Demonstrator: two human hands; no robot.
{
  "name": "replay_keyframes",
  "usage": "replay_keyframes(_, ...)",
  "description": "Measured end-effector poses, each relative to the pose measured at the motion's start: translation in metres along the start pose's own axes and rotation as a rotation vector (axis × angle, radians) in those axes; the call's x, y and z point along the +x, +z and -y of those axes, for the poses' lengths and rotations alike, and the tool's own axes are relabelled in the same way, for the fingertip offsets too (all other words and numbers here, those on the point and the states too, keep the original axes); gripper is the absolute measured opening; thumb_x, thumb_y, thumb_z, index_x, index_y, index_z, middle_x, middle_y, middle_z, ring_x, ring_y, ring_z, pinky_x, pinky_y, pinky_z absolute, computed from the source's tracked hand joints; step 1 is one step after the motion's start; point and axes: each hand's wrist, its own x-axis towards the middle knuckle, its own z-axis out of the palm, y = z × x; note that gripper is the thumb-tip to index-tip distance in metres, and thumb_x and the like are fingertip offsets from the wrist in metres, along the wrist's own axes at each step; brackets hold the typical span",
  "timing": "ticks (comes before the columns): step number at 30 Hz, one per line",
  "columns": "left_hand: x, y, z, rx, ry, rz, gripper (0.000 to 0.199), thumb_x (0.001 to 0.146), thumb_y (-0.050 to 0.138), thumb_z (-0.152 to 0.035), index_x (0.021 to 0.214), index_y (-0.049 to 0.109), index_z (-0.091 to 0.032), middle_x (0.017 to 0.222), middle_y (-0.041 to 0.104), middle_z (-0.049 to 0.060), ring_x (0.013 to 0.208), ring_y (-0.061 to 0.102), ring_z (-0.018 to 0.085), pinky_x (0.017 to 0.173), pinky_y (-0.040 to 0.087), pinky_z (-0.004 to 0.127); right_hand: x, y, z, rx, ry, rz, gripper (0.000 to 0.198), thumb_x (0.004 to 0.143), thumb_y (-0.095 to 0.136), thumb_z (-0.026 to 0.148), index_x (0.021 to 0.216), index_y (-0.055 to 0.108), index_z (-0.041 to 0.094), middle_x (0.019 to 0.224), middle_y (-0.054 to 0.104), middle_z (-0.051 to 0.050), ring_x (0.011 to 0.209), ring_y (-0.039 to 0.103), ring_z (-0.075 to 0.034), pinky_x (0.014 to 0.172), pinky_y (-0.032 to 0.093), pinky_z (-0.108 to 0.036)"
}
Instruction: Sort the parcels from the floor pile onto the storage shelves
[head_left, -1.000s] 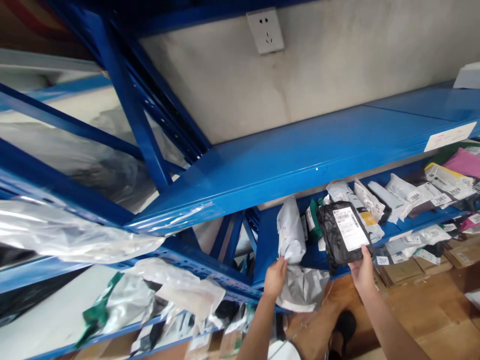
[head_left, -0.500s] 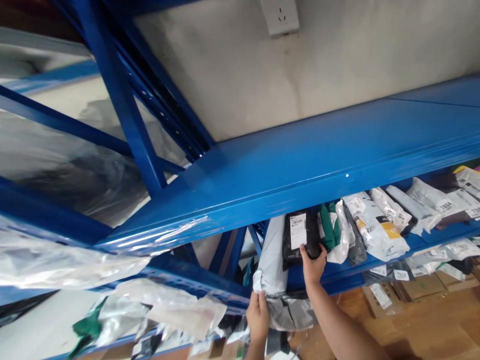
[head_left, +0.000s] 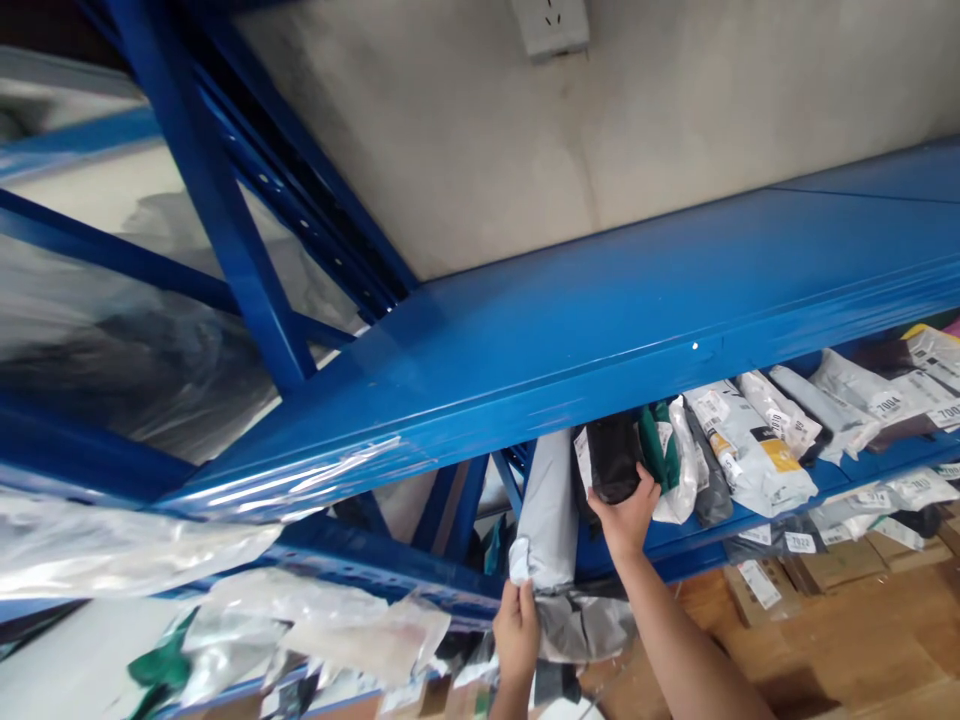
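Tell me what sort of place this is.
Probably a parcel storeroom or sorting area: there is blue shelving, labelled mailing bags stand in a row on a lower level, and cardboard boxes sit beneath.

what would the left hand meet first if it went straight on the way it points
The grey package, whose near end the left hand pinches. The package's far end runs out of sight behind the blue upper shelf, so I can't tell what lies beyond.
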Motion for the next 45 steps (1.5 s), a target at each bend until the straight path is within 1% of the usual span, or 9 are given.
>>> replay_keyframes(9, -0.011, 0.01, -0.042, -0.002, 0.082, 0.282, 0.044, 0.083, 0.049, -0.07, 0.076, 0.049, -0.027, 0.053, 0.043, -0.006, 0.052, 0.046, 0.018, 0.058, 0.041, 0.03, 0.01, -0.024, -0.005, -0.25, -0.011, 0.206, 0.094, 0.053, 0.089, 0.037, 0.135, 0.049, 0.015, 0.114, 0.052, -0.014, 0.112, 0.052, -0.039, 0.105, 0.043, -0.047)
replay_keyframes(13, -0.009, 0.004, -0.043, -0.039, 0.035, 0.317, 0.059, 0.081, 0.052, -0.071, 0.108, 0.065, -0.02, 0.058, 0.039, -0.009, 0.058, 0.044, 0.017, 0.063, 0.04, 0.028, 0.024, -0.032, -0.005, -0.338, -0.064, 0.285, 0.094, 0.054, 0.092, 0.044, 0.134, 0.051, 0.016, 0.114, 0.054, -0.013, 0.109, 0.05, -0.037, 0.102, 0.043, -0.046)
replay_keyframes(16, -0.006, -0.002, -0.046, -0.077, 0.036, 0.351, 0.08, 0.082, 0.054, -0.066, 0.139, 0.059, -0.01, 0.059, 0.036, -0.009, 0.057, 0.04, 0.016, 0.063, 0.038, 0.029, 0.026, -0.026, 0.003, -0.445, -0.102, 0.34, 0.098, 0.049, 0.096, 0.041, 0.137, 0.057, 0.019, 0.113, 0.052, -0.014, 0.107, 0.051, -0.037, 0.1, 0.042, -0.047)
replay_keyframes(20, 0.0, -0.006, -0.051, -0.084, 0.091, 0.404, 0.08, 0.083, 0.053, -0.059, 0.141, 0.061, -0.005, 0.057, 0.043, -0.007, 0.057, 0.042, 0.016, 0.063, 0.041, 0.029, 0.016, -0.019, 0.005, -0.524, -0.166, 0.397, 0.105, 0.044, 0.102, 0.033, 0.141, 0.064, 0.022, 0.115, 0.05, -0.016, 0.106, 0.05, -0.038, 0.099, 0.041, -0.049)
replay_keyframes(25, 0.002, -0.008, -0.049, -0.068, 0.086, 0.401, 0.071, 0.082, 0.052, -0.055, 0.133, 0.067, -0.008, 0.057, 0.049, -0.006, 0.058, 0.044, 0.017, 0.063, 0.042, 0.029, 0.014, -0.024, -0.012, -0.371, -0.29, 0.32, 0.074, 0.073, 0.083, 0.064, 0.13, 0.072, 0.018, 0.103, 0.054, -0.013, 0.107, 0.052, -0.035, 0.103, 0.042, -0.052)
replay_keyframes(28, 0.002, -0.008, -0.05, -0.059, 0.097, 0.419, 0.071, 0.082, 0.052, -0.055, 0.133, 0.067, -0.008, 0.054, 0.043, -0.008, 0.054, 0.041, 0.016, 0.059, 0.038, 0.028, 0.027, -0.023, -0.014, -0.199, -0.198, 0.224, 0.054, 0.095, 0.055, 0.056, 0.123, 0.072, 0.012, 0.102, 0.058, -0.014, 0.103, 0.055, -0.03, 0.102, 0.047, -0.047)
replay_keyframes(36, 0.015, 0.004, -0.064, -0.074, 0.076, 0.45, 0.084, 0.077, 0.068, -0.062, 0.142, 0.064, -0.009, 0.064, 0.062, -0.002, 0.06, 0.054, 0.018, 0.063, 0.045, 0.029, 0.07, -0.013, -0.012, -0.216, 0.015, 0.202, 0.047, 0.09, 0.058, 0.041, 0.119, 0.068, 0.005, 0.109, 0.064, -0.025, 0.103, 0.063, -0.036, 0.1, 0.049, -0.054)
replay_keyframes(40, 0.017, 0.003, -0.067, -0.081, 0.053, 0.455, 0.089, 0.075, 0.071, -0.063, 0.143, 0.063, -0.008, 0.06, 0.056, -0.004, 0.06, 0.05, 0.017, 0.063, 0.044, 0.029, 0.097, -0.02, -0.013, -0.278, 0.112, 0.353, 0.021, 0.089, 0.063, 0.033, 0.076, 0.07, 0.019, 0.071, 0.061, -0.009, 0.088, 0.068, -0.032, 0.092, 0.053, -0.051)
replay_keyframes(45, 0.015, -0.001, -0.069, -0.091, 0.028, 0.489, 0.096, 0.074, 0.071, -0.064, 0.147, 0.058, -0.003, 0.056, 0.043, -0.008, 0.058, 0.04, 0.015, 0.061, 0.037, 0.028, 0.119, -0.026, -0.013, -0.353, 0.297, 0.55, 0.044, 0.091, 0.069, 0.046, 0.058, 0.06, 0.019, 0.042, 0.048, -0.003, 0.049, 0.063, -0.028, 0.063, 0.056, -0.045)
